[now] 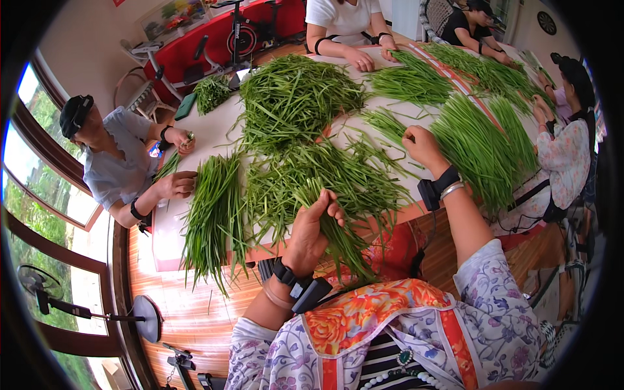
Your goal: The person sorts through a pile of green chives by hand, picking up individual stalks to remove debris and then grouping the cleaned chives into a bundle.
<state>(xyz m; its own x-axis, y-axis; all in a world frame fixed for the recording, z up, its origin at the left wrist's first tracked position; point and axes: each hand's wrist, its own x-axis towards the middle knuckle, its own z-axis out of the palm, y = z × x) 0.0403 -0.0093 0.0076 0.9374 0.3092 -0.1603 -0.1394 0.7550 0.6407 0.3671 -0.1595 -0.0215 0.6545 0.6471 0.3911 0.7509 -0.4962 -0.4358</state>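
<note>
My left hand [312,231] is closed around a bunch of long green leaves, probably garlic chives [343,246]. Cut ends point up past the thumb, and leaf tips hang over my lap. Over the table, my right hand [423,145] is raised with curled fingers, and no leaf shows in it. A small bundle of chives [385,122] lies just beyond it. To its right is a large aligned bundle [473,141]. In front of my left hand spreads a loose pile of chives [312,175], with a taller tangled heap [297,97] behind.
A person [119,156] at the left holds a few stalks beside an aligned bundle [214,209] overhanging the white table [168,234]. Other people work across and at the right, including one in a white shirt [343,17]. A fan [146,318] and exercise bikes [239,36] stand around.
</note>
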